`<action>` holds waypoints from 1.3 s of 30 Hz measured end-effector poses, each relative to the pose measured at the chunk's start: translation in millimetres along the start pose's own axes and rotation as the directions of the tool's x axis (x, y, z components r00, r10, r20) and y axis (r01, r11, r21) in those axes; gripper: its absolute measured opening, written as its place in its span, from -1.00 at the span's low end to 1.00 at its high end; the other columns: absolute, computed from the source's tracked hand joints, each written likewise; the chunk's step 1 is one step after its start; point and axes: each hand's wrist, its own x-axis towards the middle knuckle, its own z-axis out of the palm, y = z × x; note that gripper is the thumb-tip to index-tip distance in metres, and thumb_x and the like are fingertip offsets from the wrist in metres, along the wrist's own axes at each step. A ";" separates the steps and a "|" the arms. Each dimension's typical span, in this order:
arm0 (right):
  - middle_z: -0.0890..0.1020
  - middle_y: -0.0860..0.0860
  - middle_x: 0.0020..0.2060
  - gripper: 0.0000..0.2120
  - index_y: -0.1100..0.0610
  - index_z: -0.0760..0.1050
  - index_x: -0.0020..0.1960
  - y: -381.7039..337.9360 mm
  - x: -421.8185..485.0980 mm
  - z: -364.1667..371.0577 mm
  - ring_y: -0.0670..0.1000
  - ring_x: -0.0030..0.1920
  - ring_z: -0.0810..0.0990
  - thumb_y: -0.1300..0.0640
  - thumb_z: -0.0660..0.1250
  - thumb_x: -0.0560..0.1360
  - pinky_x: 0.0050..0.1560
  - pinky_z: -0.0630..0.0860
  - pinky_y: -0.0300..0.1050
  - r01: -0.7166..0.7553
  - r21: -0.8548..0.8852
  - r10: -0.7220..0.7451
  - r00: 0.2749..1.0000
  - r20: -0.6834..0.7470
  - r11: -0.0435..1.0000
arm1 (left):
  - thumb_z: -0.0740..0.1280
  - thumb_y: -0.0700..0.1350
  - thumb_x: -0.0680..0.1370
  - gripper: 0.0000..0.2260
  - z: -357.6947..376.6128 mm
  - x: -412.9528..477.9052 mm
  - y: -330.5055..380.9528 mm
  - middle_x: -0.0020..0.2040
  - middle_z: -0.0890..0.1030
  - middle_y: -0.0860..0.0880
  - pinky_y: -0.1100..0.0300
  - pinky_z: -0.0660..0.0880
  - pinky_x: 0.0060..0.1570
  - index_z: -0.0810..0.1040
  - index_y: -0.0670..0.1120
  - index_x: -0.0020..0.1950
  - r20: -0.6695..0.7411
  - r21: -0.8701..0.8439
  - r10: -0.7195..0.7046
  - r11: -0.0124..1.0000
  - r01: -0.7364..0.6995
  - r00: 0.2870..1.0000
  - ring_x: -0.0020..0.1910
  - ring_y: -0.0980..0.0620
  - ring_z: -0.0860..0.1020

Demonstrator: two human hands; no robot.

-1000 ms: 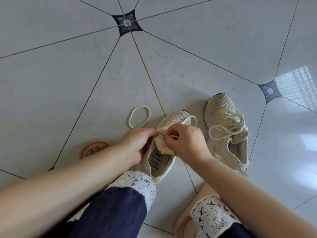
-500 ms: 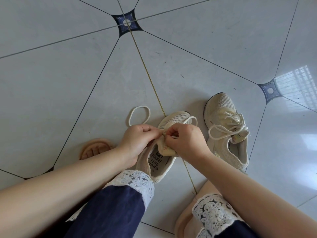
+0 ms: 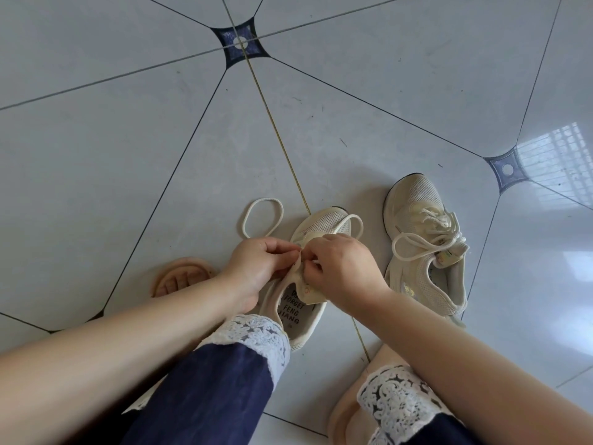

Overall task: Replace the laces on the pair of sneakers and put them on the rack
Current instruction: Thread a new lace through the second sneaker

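Gripping sneaker (image 3: 324, 221), left hand (image 3: 256, 261); right hand (image 3: 340, 268) pinching lace (image 3: 353, 216).

Bright daylight; window glare on floor (image 3: 558, 155), rt side; shadows soft; wide-angle bend at edges; focus sharp thruout.

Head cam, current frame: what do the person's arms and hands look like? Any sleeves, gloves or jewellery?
The left forearm and right forearm are bare right to the frame edge, with no sleeves in view. The left hand and right hand wear no gloves, and no ring, watch or bracelet shows. Below them are navy trousers with white lace cuffs.
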 end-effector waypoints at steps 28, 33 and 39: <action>0.47 -0.06 -0.37 -0.94 0.11 0.53 -0.22 -1.2 2.8 2.2 0.01 -0.30 0.45 0.13 0.31 0.37 -0.33 0.34 -0.18 -0.172 0.067 0.167 0.983 0.071 0.983 | 0.40 -0.32 0.40 -0.87 -2.2 -1.7 -2.0 -0.30 0.65 -0.08 0.22 0.55 -0.31 0.60 -0.10 -0.17 -0.079 0.096 0.128 0.988 -0.120 0.989 -0.30 0.02 0.61; 0.51 -0.02 -0.36 -0.92 0.09 0.55 -0.22 -2.0 7.6 -0.4 0.04 -0.29 0.46 0.09 0.33 0.36 -0.34 0.34 -0.18 -0.203 0.066 0.193 0.972 0.135 0.977 | 0.44 -0.21 0.40 -0.85 -3.5 -5.8 -4.1 -0.28 0.67 0.01 0.19 0.57 -0.18 0.60 0.04 -0.15 -0.068 0.294 0.298 0.918 -0.266 0.952 -0.23 0.03 0.65; 0.62 -0.02 -0.33 -0.90 0.12 0.59 -0.18 -1.1 0.8 2.3 0.02 -0.28 0.55 0.12 0.31 0.41 -0.27 0.47 -0.12 -0.194 0.152 0.191 0.981 0.032 0.969 | 0.34 -0.26 0.49 -0.86 -7.2 -4.1 -2.4 -0.23 0.68 -0.03 0.22 0.58 -0.21 0.59 -0.03 -0.10 -0.012 0.238 0.295 0.929 -0.284 0.955 -0.22 0.01 0.66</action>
